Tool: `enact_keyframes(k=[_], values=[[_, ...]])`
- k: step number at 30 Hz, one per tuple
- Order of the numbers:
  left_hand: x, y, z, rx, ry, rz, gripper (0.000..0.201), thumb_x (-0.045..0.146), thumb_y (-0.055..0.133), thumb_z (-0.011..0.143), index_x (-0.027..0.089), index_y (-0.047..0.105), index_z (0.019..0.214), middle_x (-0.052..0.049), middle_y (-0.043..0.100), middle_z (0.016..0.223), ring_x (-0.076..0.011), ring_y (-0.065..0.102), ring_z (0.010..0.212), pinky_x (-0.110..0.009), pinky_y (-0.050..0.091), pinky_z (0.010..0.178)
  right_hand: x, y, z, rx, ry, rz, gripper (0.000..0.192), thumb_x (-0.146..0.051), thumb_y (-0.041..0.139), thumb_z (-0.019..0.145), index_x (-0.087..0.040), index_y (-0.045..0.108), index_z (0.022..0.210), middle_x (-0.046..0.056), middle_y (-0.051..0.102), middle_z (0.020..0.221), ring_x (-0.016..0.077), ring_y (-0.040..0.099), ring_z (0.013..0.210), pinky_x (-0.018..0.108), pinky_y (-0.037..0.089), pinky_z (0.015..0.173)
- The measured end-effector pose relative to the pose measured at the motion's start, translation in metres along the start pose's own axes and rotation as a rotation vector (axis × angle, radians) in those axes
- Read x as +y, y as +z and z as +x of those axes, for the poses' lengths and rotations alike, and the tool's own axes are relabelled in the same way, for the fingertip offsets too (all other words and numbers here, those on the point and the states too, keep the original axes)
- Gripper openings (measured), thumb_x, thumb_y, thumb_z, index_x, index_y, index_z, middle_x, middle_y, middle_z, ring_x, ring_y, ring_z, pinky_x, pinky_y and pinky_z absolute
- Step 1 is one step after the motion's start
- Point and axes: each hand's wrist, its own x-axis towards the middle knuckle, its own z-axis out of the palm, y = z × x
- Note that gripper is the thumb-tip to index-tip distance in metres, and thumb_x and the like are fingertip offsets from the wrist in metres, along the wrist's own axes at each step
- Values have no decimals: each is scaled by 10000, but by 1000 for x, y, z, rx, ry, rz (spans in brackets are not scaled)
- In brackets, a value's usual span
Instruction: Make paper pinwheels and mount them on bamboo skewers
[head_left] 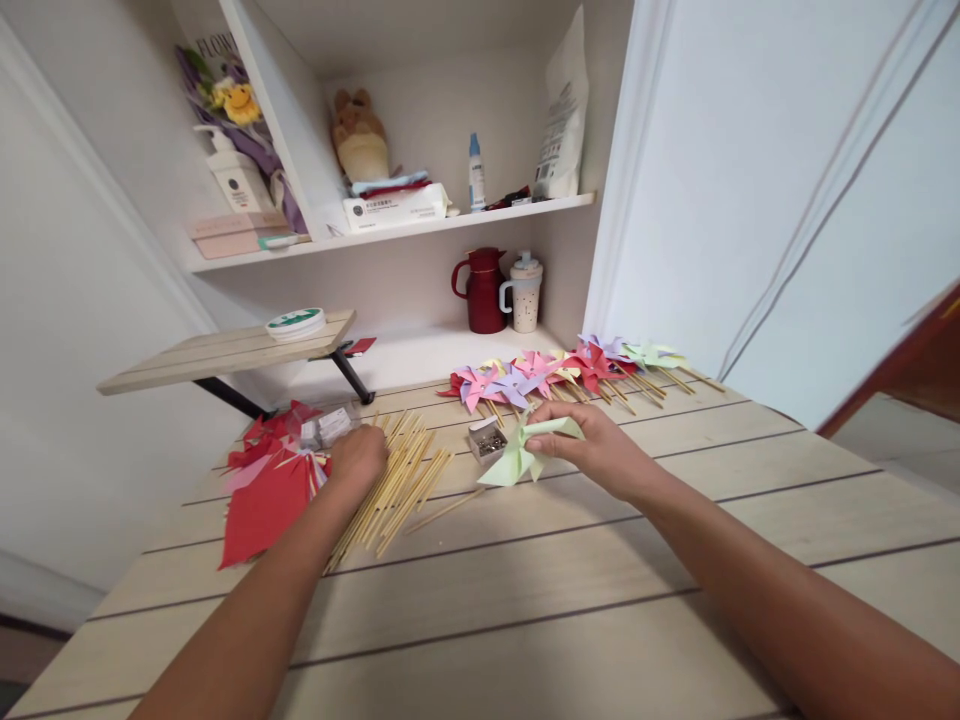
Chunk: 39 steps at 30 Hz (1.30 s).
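the left hand (358, 458) is curled knuckles-up over the near end of a heap of wooden sticks (397, 478), fingers bent down onto them; whether it has pinched one stick or only rests on the heap cannot be told, since the fingertips are hidden under the hand. the sticks lie on the pale plank table (525, 580), loosely parallel, their long axis running from the near left toward the far right, one stray stick lying apart on the right of the heap

the right hand (592, 440) is closed in a pinch on a light green paper pinwheel (525, 450), thumb and fingers gripping its right-hand flap. the pinwheel is held low, just over the table, its blades spread leftward from the hand

just beside the pinwheel, on its far left, sits a small open box of pins (487, 438). left of the left hand lie red paper sheets (262, 500). beyond the right hand a row of finished pinwheels (555, 372) lies along the far edge, sticks pointing toward the near right
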Motion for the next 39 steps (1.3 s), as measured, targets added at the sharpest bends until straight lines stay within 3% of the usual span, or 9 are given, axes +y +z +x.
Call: enact_keyframes(k=[9,15,20,23,26,30,33,39], values=[[0,-8,-3,37,-54,14,323,132,511,851,80,747,1065,-269,730,1128,-355,693,1112,-376,500,851,-2,-2,-1,8,11,-11,214,-416,769,783,-222,715,857,15,684,912,208,601,872,324,424,790],[-3,-21,-10,90,-127,-37,306,215,502,886,81,751,1002,-268,736,1095,-374,702,1066,-391,506,800,-8,-2,-2,23,-20,-22,201,-402,768,771,-223,725,851,19,695,920,218,616,890,335,436,813],[-4,-39,-36,155,-115,-134,261,332,530,903,197,729,802,-136,766,962,-321,710,946,-351,476,708,-11,-3,-4,26,-29,-6,208,-412,764,770,-229,729,862,28,706,925,232,628,897,354,458,815],[-7,-45,-66,137,-74,-530,261,358,607,842,207,646,633,-54,704,713,-230,668,744,-306,447,652,-10,-3,-4,53,-23,72,192,-383,796,745,-234,730,847,25,709,906,227,635,880,362,474,821],[-5,-44,-96,-46,2,-1100,299,495,705,739,202,679,682,-18,664,669,-169,600,653,-278,453,630,-9,2,-2,84,36,380,266,-390,841,704,-234,716,880,16,702,870,200,633,800,365,501,800],[15,-37,-122,-160,7,-1383,423,568,804,567,188,726,735,-33,675,712,-147,563,644,-283,464,652,-11,10,5,172,-17,850,360,-442,882,641,-241,652,830,22,694,879,225,649,888,434,538,918],[44,-28,-131,-216,40,-1375,443,587,779,581,190,748,774,-52,700,763,-169,591,704,-302,470,706,-12,13,9,212,-41,984,371,-386,910,601,-245,624,791,-3,681,830,220,650,908,442,543,958],[99,-14,-131,-369,187,-1290,357,541,743,631,195,737,718,-25,672,714,-180,592,718,-312,454,763,-7,17,10,192,75,1226,323,-225,912,612,-212,667,823,-4,729,813,194,674,817,387,583,868]])
